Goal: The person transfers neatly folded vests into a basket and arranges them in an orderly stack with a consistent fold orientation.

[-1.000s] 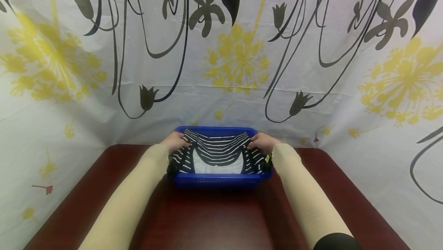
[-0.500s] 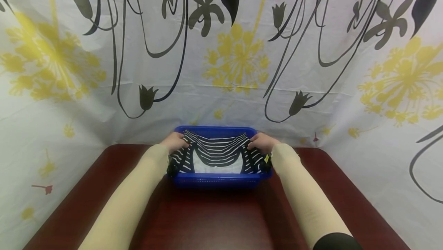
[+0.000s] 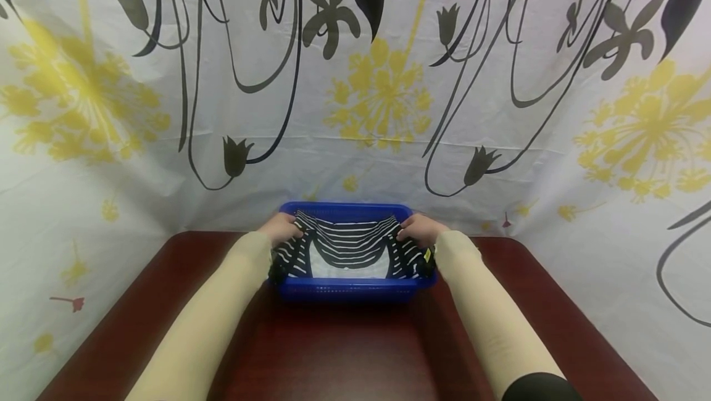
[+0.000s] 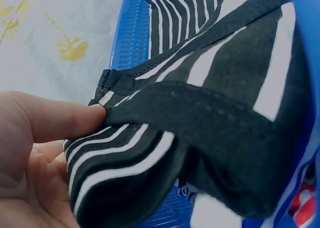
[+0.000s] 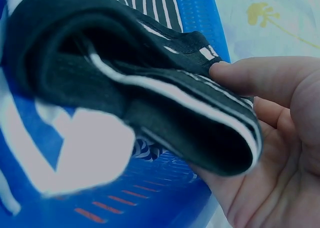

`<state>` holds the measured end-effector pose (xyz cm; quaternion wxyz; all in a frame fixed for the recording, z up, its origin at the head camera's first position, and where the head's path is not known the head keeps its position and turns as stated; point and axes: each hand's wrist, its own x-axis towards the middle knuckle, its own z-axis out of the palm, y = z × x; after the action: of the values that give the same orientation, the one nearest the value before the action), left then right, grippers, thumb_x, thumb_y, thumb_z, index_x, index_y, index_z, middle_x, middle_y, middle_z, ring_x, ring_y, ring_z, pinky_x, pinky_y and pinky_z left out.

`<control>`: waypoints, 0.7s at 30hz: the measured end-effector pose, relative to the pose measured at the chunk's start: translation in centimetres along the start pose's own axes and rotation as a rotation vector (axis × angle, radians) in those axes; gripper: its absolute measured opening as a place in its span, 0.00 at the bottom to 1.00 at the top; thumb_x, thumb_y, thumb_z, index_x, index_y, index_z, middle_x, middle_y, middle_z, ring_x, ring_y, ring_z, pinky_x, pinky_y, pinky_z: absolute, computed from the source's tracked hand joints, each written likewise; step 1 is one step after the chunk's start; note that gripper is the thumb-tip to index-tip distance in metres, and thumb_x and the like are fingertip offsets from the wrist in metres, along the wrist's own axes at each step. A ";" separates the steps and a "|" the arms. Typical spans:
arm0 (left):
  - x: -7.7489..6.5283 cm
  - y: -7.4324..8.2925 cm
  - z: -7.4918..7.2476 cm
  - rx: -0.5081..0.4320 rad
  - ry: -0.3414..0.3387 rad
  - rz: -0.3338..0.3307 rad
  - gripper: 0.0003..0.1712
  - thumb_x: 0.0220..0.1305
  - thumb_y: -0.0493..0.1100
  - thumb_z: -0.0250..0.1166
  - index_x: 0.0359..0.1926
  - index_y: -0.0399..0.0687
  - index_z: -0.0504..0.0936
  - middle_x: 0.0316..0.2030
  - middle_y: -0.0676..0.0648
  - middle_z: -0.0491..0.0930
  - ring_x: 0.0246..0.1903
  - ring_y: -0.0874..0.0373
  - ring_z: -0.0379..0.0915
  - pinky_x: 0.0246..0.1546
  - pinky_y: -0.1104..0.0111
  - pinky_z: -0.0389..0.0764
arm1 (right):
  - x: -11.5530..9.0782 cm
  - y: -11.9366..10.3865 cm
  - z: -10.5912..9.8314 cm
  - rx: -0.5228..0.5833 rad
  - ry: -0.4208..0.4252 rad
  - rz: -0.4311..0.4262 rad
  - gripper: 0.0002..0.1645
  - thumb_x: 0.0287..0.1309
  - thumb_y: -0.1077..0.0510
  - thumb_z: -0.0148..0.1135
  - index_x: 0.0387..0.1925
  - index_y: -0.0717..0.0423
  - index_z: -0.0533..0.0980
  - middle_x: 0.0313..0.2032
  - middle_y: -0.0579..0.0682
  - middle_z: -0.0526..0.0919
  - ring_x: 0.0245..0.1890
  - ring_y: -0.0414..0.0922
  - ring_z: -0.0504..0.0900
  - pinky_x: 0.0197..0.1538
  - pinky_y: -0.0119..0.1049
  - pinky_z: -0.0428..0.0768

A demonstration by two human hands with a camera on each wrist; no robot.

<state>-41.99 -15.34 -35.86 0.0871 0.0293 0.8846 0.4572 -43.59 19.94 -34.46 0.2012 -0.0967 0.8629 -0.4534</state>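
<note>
A black-and-white striped garment (image 3: 350, 243) with black trim and a white panel spreads across the blue plastic basket (image 3: 347, 290). My left hand (image 3: 280, 228) pinches its left upper corner, and my right hand (image 3: 422, 229) pinches the right upper corner. In the left wrist view the thumb of my left hand (image 4: 40, 153) presses on the black band, the fingers behind the cloth. A folded edge of the striped garment (image 5: 185, 100) loops down in the right wrist view, held between thumb and fingers of my right hand (image 5: 280, 133). The cloth sags between both hands.
The basket stands at the far end of a dark red table (image 3: 344, 351). Behind and along both sides hangs a white curtain (image 3: 355, 160) with yellow and grey flower prints. Something red and white (image 4: 303, 205) shows at the basket's edge in the left wrist view.
The garment's upper edge has sunk very slightly between the hands. Both hands keep their grip at nearly the same spots.
</note>
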 end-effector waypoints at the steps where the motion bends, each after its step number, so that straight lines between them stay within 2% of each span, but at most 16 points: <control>1: 0.0 0.0 0.0 0.002 -0.003 -0.002 0.35 0.61 0.31 0.59 0.67 0.22 0.58 0.67 0.28 0.58 0.66 0.35 0.55 0.65 0.49 0.61 | 0.0 0.0 0.0 -0.004 -0.004 -0.007 0.03 0.60 0.70 0.56 0.31 0.63 0.74 0.15 0.43 0.61 0.14 0.37 0.57 0.23 0.31 0.62; 2: 0.0 0.0 0.0 0.002 -0.005 -0.004 0.35 0.61 0.31 0.59 0.67 0.22 0.58 0.67 0.28 0.58 0.66 0.35 0.55 0.65 0.49 0.61 | 0.0 0.0 -0.1 -0.001 -0.004 -0.007 0.02 0.60 0.70 0.56 0.32 0.65 0.74 0.15 0.43 0.62 0.14 0.37 0.58 0.23 0.31 0.62; 6: -0.2 0.1 -0.1 0.016 -0.014 -0.004 0.35 0.61 0.31 0.59 0.67 0.22 0.58 0.67 0.28 0.58 0.66 0.35 0.55 0.65 0.49 0.61 | 0.0 0.1 -0.1 -0.009 0.004 -0.011 0.09 0.59 0.70 0.56 0.41 0.69 0.77 0.16 0.45 0.66 0.14 0.37 0.59 0.22 0.31 0.62; 10: -0.3 0.2 -0.1 0.023 -0.022 -0.001 0.35 0.61 0.32 0.59 0.67 0.23 0.58 0.67 0.28 0.58 0.67 0.35 0.54 0.65 0.49 0.61 | 0.1 0.1 -0.1 -0.007 -0.006 -0.024 0.02 0.59 0.70 0.56 0.32 0.67 0.75 0.16 0.45 0.68 0.15 0.37 0.61 0.23 0.30 0.64; 12: -0.4 0.2 -0.2 0.026 -0.025 -0.003 0.35 0.62 0.31 0.58 0.67 0.23 0.58 0.67 0.28 0.58 0.67 0.35 0.54 0.65 0.49 0.61 | 0.1 0.1 0.0 -0.002 -0.002 -0.024 0.06 0.59 0.70 0.56 0.27 0.63 0.73 0.16 0.44 0.66 0.15 0.37 0.60 0.23 0.30 0.63; 15: -0.5 0.2 -0.2 0.024 -0.025 -0.011 0.35 0.62 0.31 0.57 0.68 0.23 0.58 0.68 0.28 0.57 0.67 0.36 0.54 0.65 0.49 0.61 | 0.0 0.1 0.1 -0.005 0.002 -0.024 0.07 0.59 0.70 0.56 0.26 0.61 0.72 0.16 0.44 0.65 0.15 0.37 0.59 0.23 0.30 0.63; 18: -0.6 0.3 -0.1 0.018 -0.022 -0.019 0.34 0.62 0.30 0.56 0.68 0.23 0.57 0.68 0.28 0.57 0.67 0.36 0.54 0.65 0.49 0.61 | -0.3 0.1 0.2 -0.005 0.004 -0.025 0.03 0.60 0.70 0.56 0.34 0.67 0.75 0.17 0.45 0.68 0.16 0.37 0.62 0.24 0.30 0.65; 21: -0.5 0.2 0.0 0.016 -0.016 -0.019 0.33 0.62 0.29 0.56 0.67 0.22 0.58 0.67 0.28 0.58 0.67 0.36 0.54 0.65 0.49 0.61 | -0.5 0.0 0.2 0.001 0.002 -0.027 0.14 0.60 0.70 0.55 0.47 0.74 0.75 0.20 0.45 0.72 0.17 0.37 0.64 0.24 0.29 0.66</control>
<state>-41.46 -15.29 -35.60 0.0981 0.0250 0.8878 0.4490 -43.02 19.97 -34.45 0.1942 -0.1077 0.8616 -0.4565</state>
